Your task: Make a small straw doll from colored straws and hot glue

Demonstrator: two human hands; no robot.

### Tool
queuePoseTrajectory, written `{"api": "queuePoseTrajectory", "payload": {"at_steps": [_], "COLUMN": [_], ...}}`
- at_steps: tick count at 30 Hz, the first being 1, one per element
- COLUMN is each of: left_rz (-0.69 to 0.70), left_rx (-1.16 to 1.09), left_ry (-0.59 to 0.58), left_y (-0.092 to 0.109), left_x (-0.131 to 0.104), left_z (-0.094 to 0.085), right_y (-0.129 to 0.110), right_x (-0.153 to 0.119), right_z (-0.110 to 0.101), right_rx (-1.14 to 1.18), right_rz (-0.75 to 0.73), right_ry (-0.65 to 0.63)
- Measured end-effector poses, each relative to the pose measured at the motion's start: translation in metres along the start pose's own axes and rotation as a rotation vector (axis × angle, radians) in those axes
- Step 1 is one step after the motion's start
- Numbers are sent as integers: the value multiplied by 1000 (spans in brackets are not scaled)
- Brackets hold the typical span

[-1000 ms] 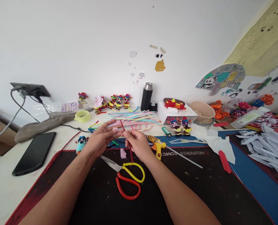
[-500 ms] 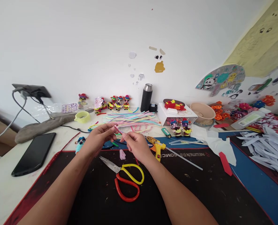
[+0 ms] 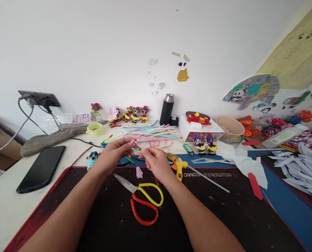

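Note:
A thin dark red stem [image 3: 137, 144] with a small pale pink piece at its left end stretches between my two hands. My left hand [image 3: 116, 152] pinches the pale end between thumb and fingers. Closed round the other end is my right hand [image 3: 154, 160], and a dark red strand hangs below it. Under the hands, scissors [image 3: 133, 190] with one yellow and one red handle lie on the black mat [image 3: 113, 224]. A small pink piece [image 3: 139, 172] rests just above the scissors.
Behind my right hand is a yellow glue gun [image 3: 180, 166] with a clear stick. Farther back are pastel stems [image 3: 150, 133], a black flask [image 3: 167, 109], a white box [image 3: 198, 132] and small figures [image 3: 136, 114]. A phone [image 3: 41, 169] lies left; paper strips [image 3: 300, 171] lie right.
The view has shifted slightly, so the scene sits a little farther right. Both hands still hold the red stem, in nearly the same pose.

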State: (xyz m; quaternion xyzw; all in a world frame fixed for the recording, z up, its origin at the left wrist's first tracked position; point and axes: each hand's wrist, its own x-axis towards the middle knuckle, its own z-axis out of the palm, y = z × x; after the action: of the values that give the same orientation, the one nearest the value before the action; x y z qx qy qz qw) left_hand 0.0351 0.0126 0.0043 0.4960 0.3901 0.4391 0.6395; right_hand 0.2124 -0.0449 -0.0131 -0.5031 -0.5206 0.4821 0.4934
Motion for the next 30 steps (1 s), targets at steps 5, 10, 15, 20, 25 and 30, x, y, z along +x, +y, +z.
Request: {"api": "queuePoseTrajectory", "payload": {"at_steps": [5,10,15,20,25,30], "left_rz": [4,11,22,27,20,29], "left_rx": [4,-16,-8,9,28,30], "left_ry": [-19,-33,-37,-33,-9,-1], "left_y": [0,0,3,3,2,3], "left_x": [0,-1,-3,-3,-3,-3], "left_z": [0,1,2,2,2,2], "right_y": [1,0,0,-2,-3,-3], "right_x": [1,1,1,-1,-2,-1], "right_z": [0,-1,0,0,1,1], "right_rx": [1,-25,-36,-61,-56,-62], "right_rz": [-2,4,8,28,35,34], "right_ry": [10,13,19,20,15,6]}}
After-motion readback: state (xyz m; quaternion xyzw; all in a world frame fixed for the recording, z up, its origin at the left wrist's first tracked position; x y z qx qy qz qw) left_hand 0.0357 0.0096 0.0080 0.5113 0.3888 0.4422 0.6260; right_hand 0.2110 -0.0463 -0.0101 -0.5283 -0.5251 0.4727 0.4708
